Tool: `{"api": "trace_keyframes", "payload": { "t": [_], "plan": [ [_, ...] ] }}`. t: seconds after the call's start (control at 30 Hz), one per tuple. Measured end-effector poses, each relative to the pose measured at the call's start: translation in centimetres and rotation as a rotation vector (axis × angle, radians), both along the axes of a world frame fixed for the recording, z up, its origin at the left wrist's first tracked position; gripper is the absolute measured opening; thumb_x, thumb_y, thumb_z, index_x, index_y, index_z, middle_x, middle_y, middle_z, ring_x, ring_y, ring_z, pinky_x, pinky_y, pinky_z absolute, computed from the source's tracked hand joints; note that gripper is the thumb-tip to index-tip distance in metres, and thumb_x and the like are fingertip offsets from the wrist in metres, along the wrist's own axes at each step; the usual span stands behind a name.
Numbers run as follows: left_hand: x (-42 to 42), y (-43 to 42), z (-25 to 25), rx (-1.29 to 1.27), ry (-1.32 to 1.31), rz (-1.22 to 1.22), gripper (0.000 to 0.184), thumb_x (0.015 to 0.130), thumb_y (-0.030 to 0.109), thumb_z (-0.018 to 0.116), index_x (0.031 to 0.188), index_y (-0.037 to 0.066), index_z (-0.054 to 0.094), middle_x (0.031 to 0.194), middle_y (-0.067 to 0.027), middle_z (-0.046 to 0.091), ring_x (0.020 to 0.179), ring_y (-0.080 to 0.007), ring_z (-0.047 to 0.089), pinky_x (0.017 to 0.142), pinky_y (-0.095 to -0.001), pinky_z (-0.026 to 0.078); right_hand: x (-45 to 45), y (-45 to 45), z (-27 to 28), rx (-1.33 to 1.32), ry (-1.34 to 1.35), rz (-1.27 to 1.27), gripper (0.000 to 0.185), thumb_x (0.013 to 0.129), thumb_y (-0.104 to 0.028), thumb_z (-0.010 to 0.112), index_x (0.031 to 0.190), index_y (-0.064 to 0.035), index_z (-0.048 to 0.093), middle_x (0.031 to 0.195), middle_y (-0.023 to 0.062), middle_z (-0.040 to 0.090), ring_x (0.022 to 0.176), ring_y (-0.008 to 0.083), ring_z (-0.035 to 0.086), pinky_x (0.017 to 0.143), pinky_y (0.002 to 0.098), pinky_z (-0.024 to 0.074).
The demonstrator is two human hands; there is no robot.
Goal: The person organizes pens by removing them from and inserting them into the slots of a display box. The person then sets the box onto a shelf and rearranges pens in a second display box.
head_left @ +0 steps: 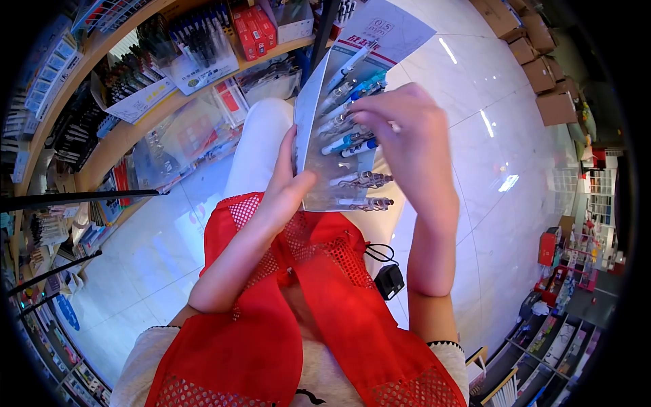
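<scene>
A cardboard display box (pixel 310 129) of pens tilts over my lap, its printed flap (pixel 390 30) raised at the far end. My left hand (pixel 288 190) grips the box by its near left side, thumb over the edge and fingers behind it. Inside lie several pens (pixel 341 142) with see-through, white, teal and blue barrels. At the near end are more pens (pixel 363 180) with dark clips. My right hand (pixel 413 132) reaches in from the right, thumb and index finger pinched at the end of a pen; the fingertips partly cover that pen.
Wooden shelves (pixel 180 102) on the left carry boxes of pens (pixel 200 64), a red box (pixel 254 32) and bagged stationery. Brown cartons (pixel 556 105) are stacked at the far right. Glossy floor tiles (pixel 488 176) stretch to my right. A black device (pixel 388 281) with a cable hangs at my waist.
</scene>
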State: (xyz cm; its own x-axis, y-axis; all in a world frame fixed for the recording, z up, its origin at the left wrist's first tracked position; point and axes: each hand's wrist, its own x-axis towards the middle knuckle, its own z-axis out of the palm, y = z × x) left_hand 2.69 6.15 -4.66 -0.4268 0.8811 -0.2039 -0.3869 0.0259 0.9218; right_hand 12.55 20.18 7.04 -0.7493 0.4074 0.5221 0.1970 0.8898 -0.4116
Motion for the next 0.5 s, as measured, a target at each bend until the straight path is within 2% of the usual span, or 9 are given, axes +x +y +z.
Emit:
{"api": "trace_keyframes", "payload": {
  "t": [0.03,0.07,0.13,0.2,0.27,0.33,0.4,0.5],
  "plan": [
    [-0.1,0.0,0.1,0.014,-0.023,-0.017,0.078,0.076,0.008,0.048,0.142,-0.002,0.007,0.141,-0.0206,0.024,0.132,-0.0265,0.024,0.107,-0.0309,0.018,0.3,0.0,0.7,0.016,0.054,-0.012,0.015,0.067,-0.001,0.069,0.081,-0.0056,0.07,0.071,0.0059,0.065,0.07,0.0213,0.055,0.064,0.031,0.0455],
    [-0.3,0.0,-0.1,-0.005,-0.026,-0.01,0.079,0.076,0.008,0.048,0.142,-0.001,0.007,0.141,-0.0207,0.024,0.131,-0.0266,0.025,0.106,-0.031,0.02,0.8,0.0,1.5,0.039,0.125,-0.028,0.012,0.066,0.0,0.068,0.077,-0.0041,0.067,0.071,0.006,0.065,0.066,0.0242,0.056,0.06,0.0323,0.0446],
    [-0.5,0.0,-0.4,-0.04,-0.032,0.001,0.079,0.076,0.01,0.049,0.142,-0.001,0.007,0.141,-0.0209,0.024,0.13,-0.0268,0.028,0.106,-0.0311,0.022,2.3,-0.5,4.4,0.1,0.129,-0.057,0.015,0.066,0.003,0.068,0.081,0.0003,0.067,0.074,0.0079,0.064,0.068,0.0183,0.054,0.061,0.0289,0.0432],
    [-0.6,0.1,-0.5,-0.057,-0.07,0.025,0.079,0.076,0.011,0.049,0.143,-0.001,0.007,0.14,-0.0209,0.025,0.127,-0.0268,0.031,0.104,-0.0311,0.026,3.9,-1.7,6.5,0.127,0.118,-0.043,0.012,0.067,0.006,0.065,0.079,0.0039,0.065,0.073,0.0098,0.062,0.067,0.0193,0.051,0.06,0.0277,0.0415],
    [-0.8,0.1,-0.5,-0.056,-0.082,0.049,0.079,0.077,0.012,0.049,0.143,0.0,0.007,0.14,-0.0208,0.026,0.125,-0.0266,0.034,0.102,-0.031,0.029,5.0,-2.3,7.3,0.089,0.054,0.091,0.016,0.061,0.005,0.063,0.077,0.0039,0.064,0.07,0.0094,0.061,0.065,0.0207,0.049,0.056,0.0251,0.0391],
    [-1.0,0.2,-0.4,-0.04,-0.068,0.068,0.079,0.077,0.013,0.049,0.143,0.0,0.007,0.139,-0.0204,0.028,0.123,-0.0264,0.037,0.1,-0.0309,0.031,5.0,-3.3,6.4,0.045,0.023,0.106,0.019,0.056,0.002,0.063,0.075,0.0025,0.064,0.069,0.0081,0.061,0.064,0.0206,0.049,0.054,0.0249,0.0387],
    [-1.0,0.2,0.1,-0.062,-0.064,0.09,0.076,0.076,0.012,0.048,0.143,0.003,0.013,0.138,-0.0175,0.031,0.125,-0.0245,0.035,0.101,-0.0308,0.028,4.8,-3.7,4.9,0.043,0.008,0.109,0.024,0.05,-0.003,0.063,0.073,0.0004,0.065,0.068,0.0066,0.061,0.063,0.0201,0.049,0.051,0.0257,0.0393],
    [-1.1,0.0,0.4,-0.071,-0.036,0.092,0.075,0.075,0.012,0.048,0.143,0.005,0.017,0.137,-0.0168,0.034,0.125,-0.0235,0.035,0.102,-0.0311,0.027,4.1,-3.8,4.1,0.045,-0.046,0.156,0.024,0.049,-0.004,0.063,0.072,-0.0017,0.065,0.068,0.005,0.061,0.063,0.0194,0.05,0.05,0.0255,0.0405]
  ]
}}
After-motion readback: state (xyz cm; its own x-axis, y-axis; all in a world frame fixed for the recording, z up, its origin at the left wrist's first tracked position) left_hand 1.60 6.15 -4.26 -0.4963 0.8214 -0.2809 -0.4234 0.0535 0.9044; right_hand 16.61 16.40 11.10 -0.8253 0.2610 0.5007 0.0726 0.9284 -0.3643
